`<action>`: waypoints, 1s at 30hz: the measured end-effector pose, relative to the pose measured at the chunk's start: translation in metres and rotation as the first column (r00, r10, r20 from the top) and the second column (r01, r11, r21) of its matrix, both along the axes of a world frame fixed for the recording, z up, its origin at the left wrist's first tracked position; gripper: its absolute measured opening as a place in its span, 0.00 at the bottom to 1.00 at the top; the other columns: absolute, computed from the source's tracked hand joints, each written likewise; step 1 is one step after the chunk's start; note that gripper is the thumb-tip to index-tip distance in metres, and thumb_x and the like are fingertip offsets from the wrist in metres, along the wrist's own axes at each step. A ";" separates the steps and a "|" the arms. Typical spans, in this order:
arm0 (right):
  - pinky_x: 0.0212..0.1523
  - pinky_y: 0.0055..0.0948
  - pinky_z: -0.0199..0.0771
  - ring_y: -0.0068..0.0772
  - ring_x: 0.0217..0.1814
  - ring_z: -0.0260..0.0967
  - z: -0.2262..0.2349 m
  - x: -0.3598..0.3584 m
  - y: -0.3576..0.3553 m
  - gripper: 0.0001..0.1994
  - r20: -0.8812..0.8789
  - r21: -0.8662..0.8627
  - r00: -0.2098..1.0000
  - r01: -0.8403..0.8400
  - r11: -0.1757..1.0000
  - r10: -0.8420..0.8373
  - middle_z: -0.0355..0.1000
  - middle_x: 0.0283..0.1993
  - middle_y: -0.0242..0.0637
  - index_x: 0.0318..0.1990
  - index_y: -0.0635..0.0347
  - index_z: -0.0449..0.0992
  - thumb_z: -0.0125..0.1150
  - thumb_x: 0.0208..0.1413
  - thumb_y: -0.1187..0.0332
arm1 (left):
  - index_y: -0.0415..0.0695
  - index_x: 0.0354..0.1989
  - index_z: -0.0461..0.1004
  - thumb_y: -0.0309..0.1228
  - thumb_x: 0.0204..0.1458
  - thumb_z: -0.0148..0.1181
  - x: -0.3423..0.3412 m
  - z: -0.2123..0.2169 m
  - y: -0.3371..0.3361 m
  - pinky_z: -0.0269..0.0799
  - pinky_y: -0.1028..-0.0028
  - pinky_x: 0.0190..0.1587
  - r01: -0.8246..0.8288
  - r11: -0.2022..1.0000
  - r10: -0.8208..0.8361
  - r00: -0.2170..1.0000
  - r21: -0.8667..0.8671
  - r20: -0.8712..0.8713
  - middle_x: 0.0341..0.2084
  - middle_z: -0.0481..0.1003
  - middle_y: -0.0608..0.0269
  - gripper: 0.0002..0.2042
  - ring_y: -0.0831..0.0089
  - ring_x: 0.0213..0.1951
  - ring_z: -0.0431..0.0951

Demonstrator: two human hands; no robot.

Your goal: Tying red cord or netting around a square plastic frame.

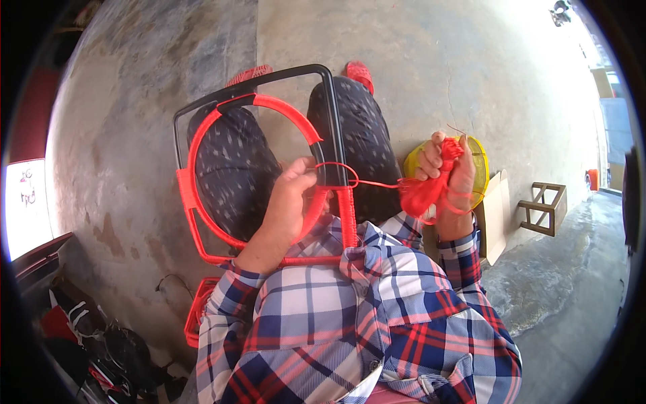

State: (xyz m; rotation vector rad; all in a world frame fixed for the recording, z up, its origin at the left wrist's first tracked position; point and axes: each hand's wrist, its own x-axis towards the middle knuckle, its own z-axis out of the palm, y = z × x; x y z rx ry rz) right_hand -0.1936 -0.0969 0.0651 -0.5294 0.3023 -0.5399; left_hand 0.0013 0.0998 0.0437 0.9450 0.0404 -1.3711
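A black rectangular frame [256,79] with a ring inside it rests across my thighs. Red cord [196,156] wraps much of the ring and the lower and left bars; the upper bars and upper right side show bare black. My left hand [286,198] is closed at the right side of the ring, thumb and fingers pinching near a loop of red cord [336,163] around the right bar. From that loop a strand runs right to a bundle of red cord [431,188]. My right hand [452,168] grips this bundle, with some cord around the wrist.
A yellow mesh-like basket [482,165] stands behind my right hand, with a cardboard box [496,215] beside it. Farther right is a small wooden stool [544,209]. A red basket [202,306] sits by my left elbow, and dark clutter [114,343] lies at lower left.
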 end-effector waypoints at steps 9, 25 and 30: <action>0.35 0.21 0.67 0.24 0.33 0.65 -0.040 -0.025 0.007 0.13 -0.406 -0.262 0.852 0.238 0.935 -0.331 0.68 0.33 0.32 0.44 0.60 0.70 0.60 0.55 0.64 | 0.41 0.38 0.71 0.26 0.56 0.54 -0.016 0.000 0.001 0.70 0.82 0.25 0.101 0.992 -0.095 0.992 -0.078 0.077 0.23 0.74 0.64 0.04 0.80 0.20 0.73; 0.41 0.29 0.74 0.29 0.33 0.73 -0.073 -0.077 -0.026 0.08 -0.268 0.087 0.936 0.260 0.962 -0.229 0.75 0.30 0.35 0.36 0.61 0.74 0.62 0.54 0.68 | 0.40 0.40 0.70 0.25 0.59 0.51 -0.022 -0.011 -0.009 0.71 0.79 0.31 0.265 0.953 -0.241 0.956 -0.143 0.169 0.34 0.76 0.61 0.04 0.77 0.32 0.77; 0.47 0.34 0.75 0.36 0.38 0.75 -0.067 -0.072 -0.026 0.07 -0.405 0.126 0.873 0.349 0.928 -0.273 0.77 0.36 0.43 0.36 0.65 0.75 0.57 0.53 0.71 | 0.40 0.39 0.70 0.25 0.59 0.51 -0.021 -0.014 -0.007 0.70 0.79 0.32 0.221 0.958 -0.199 0.971 -0.184 0.132 0.33 0.75 0.61 0.03 0.78 0.32 0.76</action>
